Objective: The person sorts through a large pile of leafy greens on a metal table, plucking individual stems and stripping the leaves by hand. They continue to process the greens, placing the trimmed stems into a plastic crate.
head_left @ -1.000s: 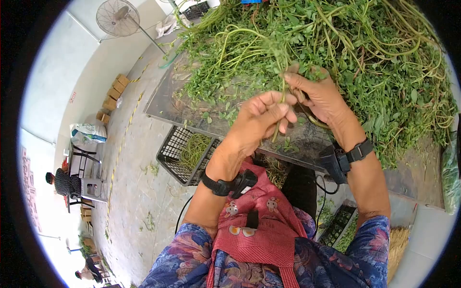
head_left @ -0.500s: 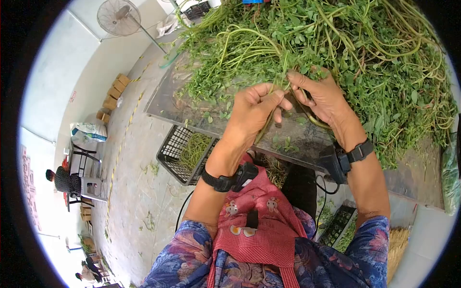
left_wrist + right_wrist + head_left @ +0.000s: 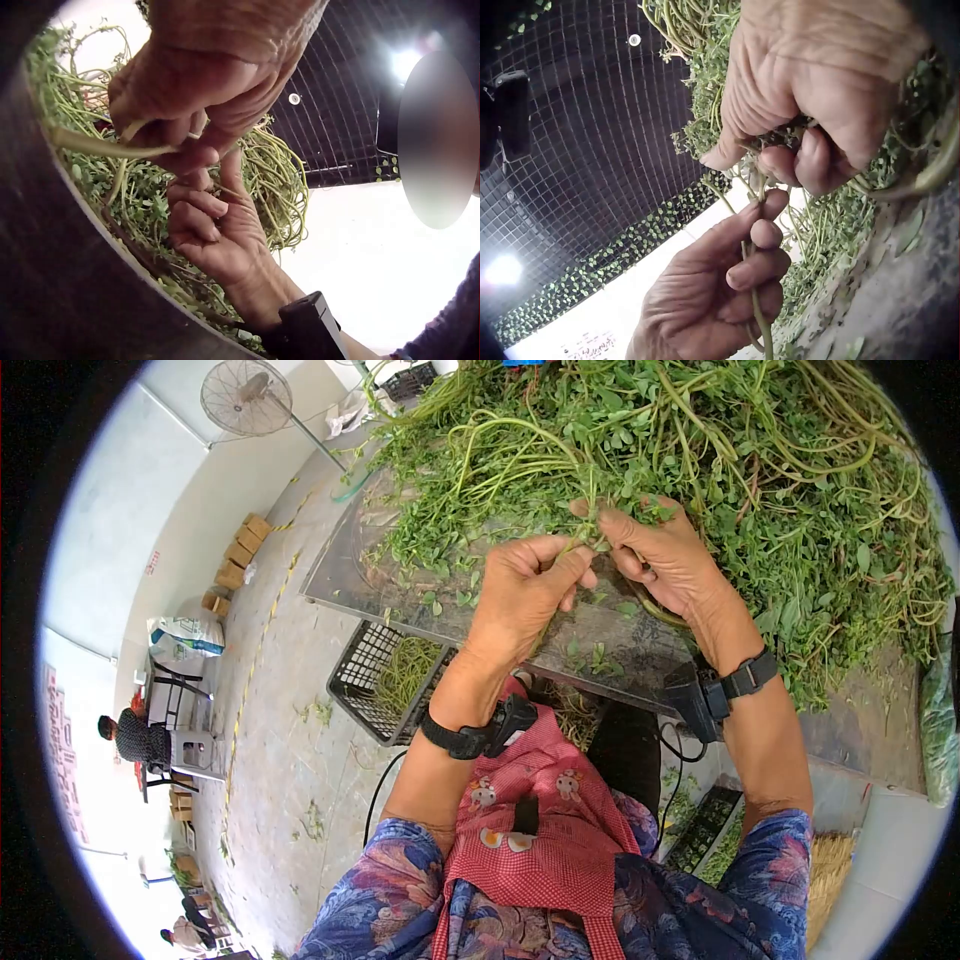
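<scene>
Over the front of the dark table (image 3: 400, 592), the left hand (image 3: 525, 592) pinches a green stem between thumb and curled fingers. In the right wrist view that stem (image 3: 758, 311) runs down past the left hand (image 3: 712, 289). The right hand (image 3: 665, 560) is close beside it, thumb and fingers curled round leafy sprigs, which show under its palm in the right wrist view (image 3: 810, 97). The left wrist view has a pale stem (image 3: 105, 145) sticking out from the left hand (image 3: 217, 75). Behind both hands lies a large heap of leafy greens (image 3: 800, 540).
Below the table's left edge stands a black crate (image 3: 350, 695) with stems inside. A dark tray (image 3: 705, 825) of greens is low at the right. Farther off are a fan (image 3: 245, 395), cardboard boxes (image 3: 240, 550) and a seated person (image 3: 138, 740). Loose leaves litter the floor.
The left hand has moved slightly left and up from its earlier place, still pinching a stem. The stem's upper part has come down closer to the right hand, which has stayed nearly in place.
</scene>
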